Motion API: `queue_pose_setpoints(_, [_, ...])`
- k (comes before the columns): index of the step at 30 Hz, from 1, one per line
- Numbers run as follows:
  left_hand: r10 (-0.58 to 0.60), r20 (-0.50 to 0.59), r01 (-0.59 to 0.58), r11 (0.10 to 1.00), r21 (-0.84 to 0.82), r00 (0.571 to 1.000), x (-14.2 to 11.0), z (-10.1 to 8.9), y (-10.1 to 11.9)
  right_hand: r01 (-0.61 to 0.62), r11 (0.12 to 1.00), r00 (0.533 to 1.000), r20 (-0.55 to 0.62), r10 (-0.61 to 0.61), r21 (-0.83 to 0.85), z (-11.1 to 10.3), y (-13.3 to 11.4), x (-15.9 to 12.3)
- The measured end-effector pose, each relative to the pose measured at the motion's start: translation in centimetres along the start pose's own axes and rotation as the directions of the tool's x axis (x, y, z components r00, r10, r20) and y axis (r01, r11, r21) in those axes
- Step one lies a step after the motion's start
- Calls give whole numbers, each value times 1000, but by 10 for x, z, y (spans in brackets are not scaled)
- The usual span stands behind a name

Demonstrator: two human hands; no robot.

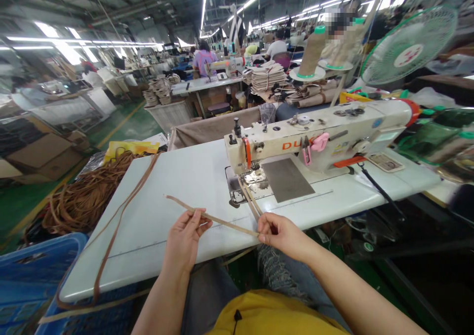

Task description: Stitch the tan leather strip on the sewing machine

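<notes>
A narrow tan strap [229, 224] stretches between my two hands above the front edge of the white sewing table [185, 177]. My left hand [188, 231] pinches it near its free end, which sticks out to the left. My right hand [276, 231] grips the strap farther right, with the fingers closed. From beside that hand, tan strips [250, 196] run up to the needle area of the sewing machine [318, 132]. Where these strips join the held strap is hidden by my right fingers.
Brown straps [120, 216] hang over the table's left end, near a heap of brown strips [89, 196] and a blue crate [40, 266]. Thread cones [313, 56] and a green fan [411, 48] stand behind the machine. Other people work farther back.
</notes>
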State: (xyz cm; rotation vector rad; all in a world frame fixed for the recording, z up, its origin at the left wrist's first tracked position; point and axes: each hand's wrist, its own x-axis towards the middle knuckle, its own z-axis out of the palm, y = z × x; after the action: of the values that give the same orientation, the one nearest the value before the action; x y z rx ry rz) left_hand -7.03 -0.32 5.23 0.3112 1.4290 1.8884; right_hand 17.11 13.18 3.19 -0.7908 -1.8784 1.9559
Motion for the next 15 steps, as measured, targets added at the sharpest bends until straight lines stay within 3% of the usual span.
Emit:
queue_pose_setpoints(7, [34, 30, -35, 999, 27, 999, -2, -2, 0, -11, 1000, 1000, 0, 11, 9, 4, -6, -7])
queue_pose_setpoints(10, [59, 48, -62, 996, 59, 997, -1, -7, 3, 83, 996, 995, 52, -81, -42, 1, -7, -13])
queue_pose_setpoints(12, [51, 48, -54, 996, 70, 998, 2, -12, 8, 151, 965, 986, 107, -131, -212, -6, -3, -15])
queue_pose_setpoints(15, [46, 30, -47, 998, 52, 999, 4, -13, 16, 185, 821, 977, 191, -94, -541, -13, 3, -21])
